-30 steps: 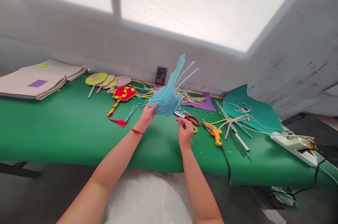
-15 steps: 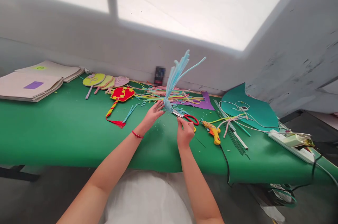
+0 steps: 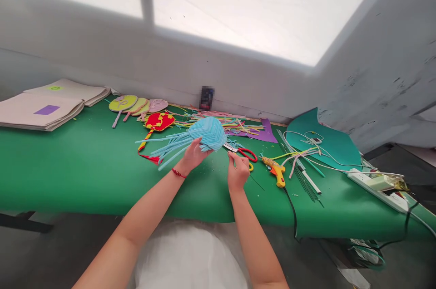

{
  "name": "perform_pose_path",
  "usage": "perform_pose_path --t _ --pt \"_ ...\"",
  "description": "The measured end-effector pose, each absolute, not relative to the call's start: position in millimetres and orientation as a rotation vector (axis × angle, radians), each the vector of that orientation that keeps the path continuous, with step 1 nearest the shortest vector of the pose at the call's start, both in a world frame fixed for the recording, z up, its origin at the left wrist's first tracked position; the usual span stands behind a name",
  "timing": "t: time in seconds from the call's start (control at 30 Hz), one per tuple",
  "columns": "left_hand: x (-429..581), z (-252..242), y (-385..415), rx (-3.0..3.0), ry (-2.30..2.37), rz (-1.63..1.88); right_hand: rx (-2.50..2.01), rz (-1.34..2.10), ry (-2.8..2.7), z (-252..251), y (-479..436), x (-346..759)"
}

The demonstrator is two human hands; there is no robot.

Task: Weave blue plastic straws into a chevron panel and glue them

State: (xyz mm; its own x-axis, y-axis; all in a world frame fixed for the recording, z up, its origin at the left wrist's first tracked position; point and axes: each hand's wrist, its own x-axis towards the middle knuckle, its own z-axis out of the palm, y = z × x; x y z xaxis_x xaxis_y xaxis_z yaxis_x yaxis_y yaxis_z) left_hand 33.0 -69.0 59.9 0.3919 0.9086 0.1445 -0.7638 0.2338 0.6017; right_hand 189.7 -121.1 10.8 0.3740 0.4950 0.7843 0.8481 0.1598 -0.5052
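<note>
My left hand [image 3: 195, 157] holds a light blue piece made of pipe cleaners [image 3: 207, 132] from below, thumb on its face. Its rounded, tightly ribbed part faces up, and long loose ends stick out to the left past my fingers. My right hand [image 3: 238, 170] is closed in a pinch just right of the blue piece. A thin dark wire [image 3: 258, 183] runs out at the lower right of this hand and appears to pass through the pinch. Scissors [image 3: 247, 154] with red and yellow handles lie behind my right hand, partly hidden.
A yellow glue gun [image 3: 278, 175] with its cord lies to the right, beside loose wires [image 3: 309, 187] and a power strip [image 3: 378, 189]. Behind are a pipe cleaner pile [image 3: 238, 122] and purple sheet [image 3: 269, 131]. Several fans [image 3: 122, 103], a red fan [image 3: 159, 121] and books [image 3: 44, 107] lie left.
The blue piece has turned from edge-on, with its loose ends pointing up, to face-on with the ends pointing left. My left hand has shifted under it. The right hand has barely moved.
</note>
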Motion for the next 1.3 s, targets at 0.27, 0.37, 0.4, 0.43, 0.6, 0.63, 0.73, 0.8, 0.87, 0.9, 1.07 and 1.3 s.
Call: perform_pose_path --t 0.27,0.37,0.4,0.43,0.6,0.63,0.73,0.8,0.87,0.9,1.07,1.3 --pt "40.4 50.9 -53.8 0.33 0.654 1.356 -1.446 -0.375 -1.385 7.9 -121.0 185.7" --pt "40.1 51.7 -53.4 0.352 0.675 1.371 -1.444 -0.329 -1.388 6.1 -120.6 185.6" --pt "40.0 52.1 -53.7 0.366 0.676 1.368 -1.438 -0.296 -1.389 5.9 -120.5 185.6" --pt "40.1 52.5 -54.2 0.379 0.675 1.366 -1.426 -0.247 -1.395 6.0 -120.4 185.5" --pt "41.3 54.0 -57.0 0.421 0.657 1.371 -1.418 0.064 -1.409 10.1 -121.0 183.5" --pt "41.7 54.5 -57.8 0.43 0.656 1.368 -1.436 0.099 -1.401 11.2 -121.3 183.0" --pt "42.8 56.2 -60.6 0.466 0.646 1.378 -1.464 0.158 -1.391 13.8 -122.1 181.7" --pt "43.8 56.9 -61.9 0.495 0.629 1.407 -1.456 0.193 -1.394 14.6 -122.4 181.4" --pt "44.8 56.5 -62.3 0.526 0.611 1.445 -1.442 0.225 -1.401 14.5 -122.3 181.4" --pt "45.1 56.1 -62.1 0.542 0.604 1.466 -1.436 0.232 -1.404 14.2 -122.1 181.5" --pt "43.4 55.0 -60.7 0.543 0.611 1.442 -1.389 0.101 -1.405 11.5 -120.8 183.3" --pt "40.8 54.0 -60.7 0.621 0.56 1.409 -1.303 -0.183 -1.424 8.8 -116.5 188.7"
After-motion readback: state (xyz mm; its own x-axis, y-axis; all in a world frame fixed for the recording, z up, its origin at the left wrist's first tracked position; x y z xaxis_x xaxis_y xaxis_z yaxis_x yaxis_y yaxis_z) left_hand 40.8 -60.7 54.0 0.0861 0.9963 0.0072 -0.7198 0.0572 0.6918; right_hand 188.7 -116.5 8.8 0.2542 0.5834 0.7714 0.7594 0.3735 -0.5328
